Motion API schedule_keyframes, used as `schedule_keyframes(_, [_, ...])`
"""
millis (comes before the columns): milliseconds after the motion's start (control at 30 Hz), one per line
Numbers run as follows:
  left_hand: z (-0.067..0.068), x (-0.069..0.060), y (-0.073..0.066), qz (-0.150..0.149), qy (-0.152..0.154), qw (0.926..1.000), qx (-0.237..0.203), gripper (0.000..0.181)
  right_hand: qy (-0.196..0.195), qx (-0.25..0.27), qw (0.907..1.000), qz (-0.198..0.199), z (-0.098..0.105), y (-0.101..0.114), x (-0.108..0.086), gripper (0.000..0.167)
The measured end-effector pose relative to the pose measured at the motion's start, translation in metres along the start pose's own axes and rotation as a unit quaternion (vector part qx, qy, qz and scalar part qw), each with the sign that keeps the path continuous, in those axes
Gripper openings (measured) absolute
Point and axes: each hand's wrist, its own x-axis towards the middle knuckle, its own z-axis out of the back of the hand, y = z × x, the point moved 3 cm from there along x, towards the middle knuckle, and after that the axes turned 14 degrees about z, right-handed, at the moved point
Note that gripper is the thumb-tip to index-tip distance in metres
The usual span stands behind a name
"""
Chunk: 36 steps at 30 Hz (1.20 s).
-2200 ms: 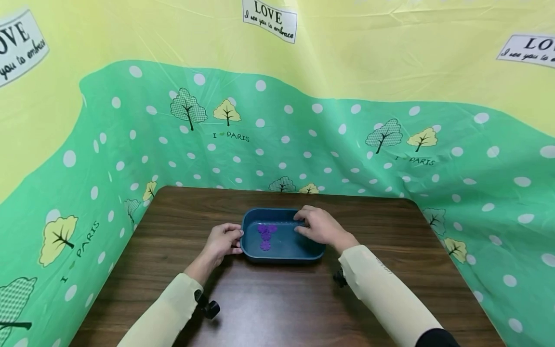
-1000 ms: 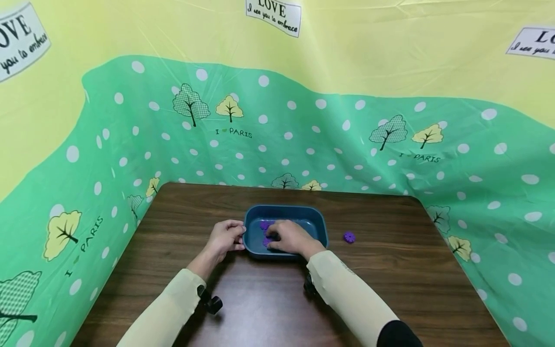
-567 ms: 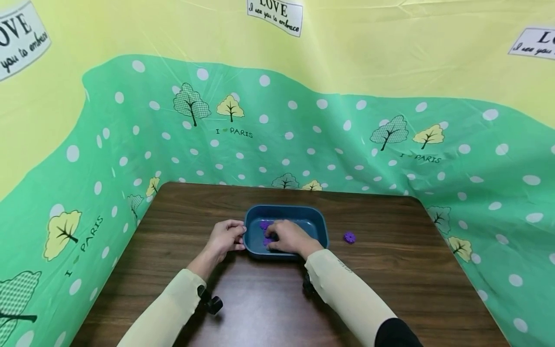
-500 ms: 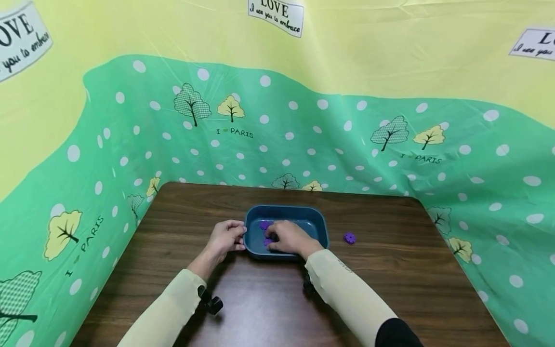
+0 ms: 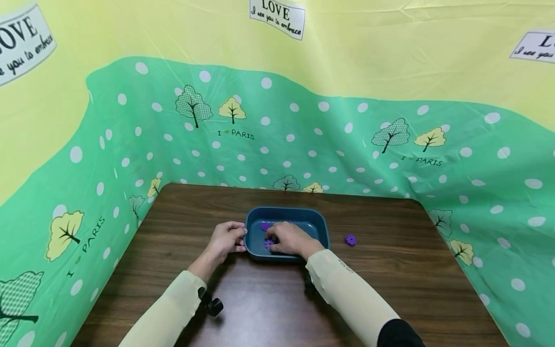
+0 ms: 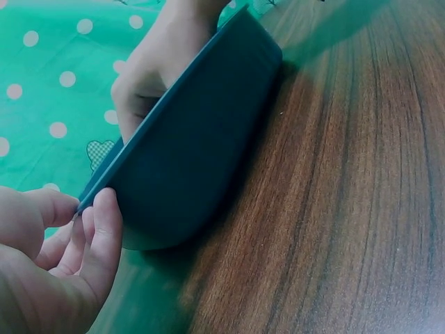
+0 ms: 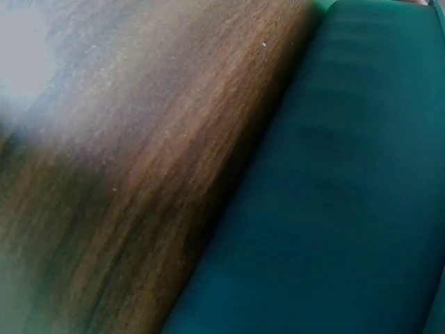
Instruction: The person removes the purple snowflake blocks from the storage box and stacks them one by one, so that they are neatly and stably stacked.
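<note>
- My left hand pinches the blue tray by its left edge.
- My right hand is inside, fingers bent down by a purple piece near the front left corner; I can't tell if they grip it.
- Another purple piece lies near the tray's back left corner. One more purple piece sits on the table, near the tray's right edge.
- The pieces look light and stiff; I'd pinch their bumpy rims.
- The tray seems smooth plastic, round-cornered; the table has brown wood stripes.
</note>
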Motion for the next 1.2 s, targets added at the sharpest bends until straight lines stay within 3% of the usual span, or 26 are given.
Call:
schedule_keyframes(467, [-0.0009,-0.0001,-0.0007,-0.003,-0.002,1.0,-0.001,0.033,0.008,-0.071,0.9972,0.025,0.003,0.001,-0.0015,0.038])
schedule_keyframes(767, [0.0001,0.0001,-0.0005,-0.004,-0.003,1.0,0.001,0.032,0.007,-0.049,0.9983,0.031,0.003,-0.001,-0.0032,0.036])
schedule_keyframes(1000, [-0.0001,-0.0016,-0.0014,-0.001,-0.005,1.0,-0.005,0.033,-0.004,-0.043,0.9978,0.05,0.0027,-0.0021,-0.0021,0.025])
schedule_keyframes(1200, [-0.0009,-0.0045,-0.0015,-0.003,-0.004,1.0,-0.005,0.034,-0.003,-0.025,0.999,0.037,0.0002,-0.0041,-0.0019,0.026])
